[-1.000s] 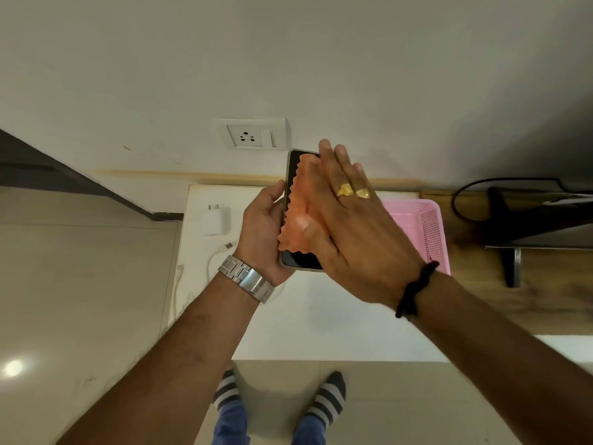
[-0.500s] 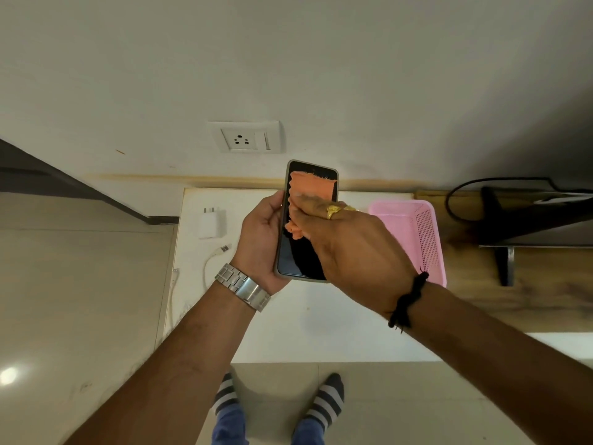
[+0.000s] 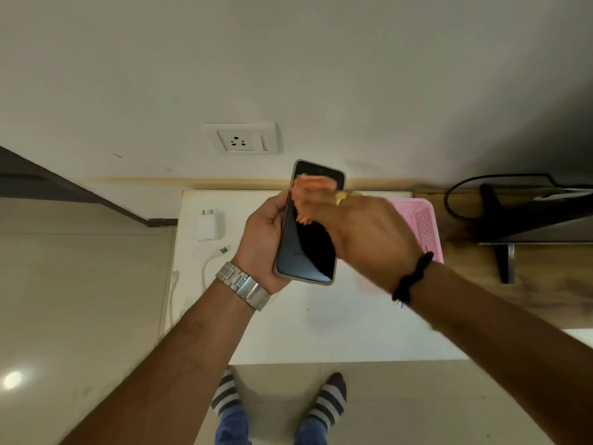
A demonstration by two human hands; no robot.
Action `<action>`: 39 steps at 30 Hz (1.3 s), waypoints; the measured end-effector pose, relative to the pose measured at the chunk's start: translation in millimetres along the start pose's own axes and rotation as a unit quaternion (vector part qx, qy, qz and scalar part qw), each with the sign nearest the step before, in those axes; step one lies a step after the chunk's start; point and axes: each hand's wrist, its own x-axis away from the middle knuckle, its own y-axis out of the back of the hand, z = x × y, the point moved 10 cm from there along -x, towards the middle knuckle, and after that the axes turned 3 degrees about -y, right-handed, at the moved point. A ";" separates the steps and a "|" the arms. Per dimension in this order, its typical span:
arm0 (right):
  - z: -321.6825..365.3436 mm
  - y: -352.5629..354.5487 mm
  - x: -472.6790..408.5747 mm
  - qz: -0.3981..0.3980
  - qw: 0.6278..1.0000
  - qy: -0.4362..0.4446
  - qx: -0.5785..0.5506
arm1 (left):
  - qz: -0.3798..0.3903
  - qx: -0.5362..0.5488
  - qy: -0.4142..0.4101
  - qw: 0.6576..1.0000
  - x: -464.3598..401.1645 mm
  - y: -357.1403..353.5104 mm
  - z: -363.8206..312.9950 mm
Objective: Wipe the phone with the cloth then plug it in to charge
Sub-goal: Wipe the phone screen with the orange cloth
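A black phone (image 3: 308,252) in a pale case is held upright above the white table (image 3: 321,322), with my left hand (image 3: 263,242) gripping its left edge. My right hand (image 3: 362,232) presses a small orange cloth (image 3: 308,194) against the upper part of the screen; the hand is blurred by motion. The lower screen is bare and dark. A white charger adapter (image 3: 210,224) lies on the table to the left, with a white cable (image 3: 211,261) curling beside it, its plug end loose. A white wall socket (image 3: 242,138) with a switch sits on the wall above.
A pink plastic basket (image 3: 423,226) stands on the table behind my right hand. To the right is a wooden surface with a black stand (image 3: 500,226) and a black cord (image 3: 455,197). My feet in striped socks (image 3: 279,399) stand on the tiled floor.
My right hand went from flat over the phone to bunched fingers on the cloth, rubbing the top of the screen. More of the lower screen now shows. My left hand keeps its hold.
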 end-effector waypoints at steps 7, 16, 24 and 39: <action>33.0 -9.5 10.5 0.008 0.999 0.027 -0.024 | 0.007 0.020 -0.015 1.000 0.5 3.0 -1.4; 18.3 1.2 -7.1 -0.060 0.998 -0.002 0.006 | -0.012 0.033 -0.012 0.999 5.4 9.3 3.2; -15.8 19.6 -29.2 -0.071 0.996 -0.044 0.026 | -0.001 0.008 0.014 1.000 11.5 4.7 12.7; 20.4 1.8 22.4 -0.062 0.996 0.063 0.007 | 0.042 -0.025 0.007 0.999 10.9 6.0 -5.7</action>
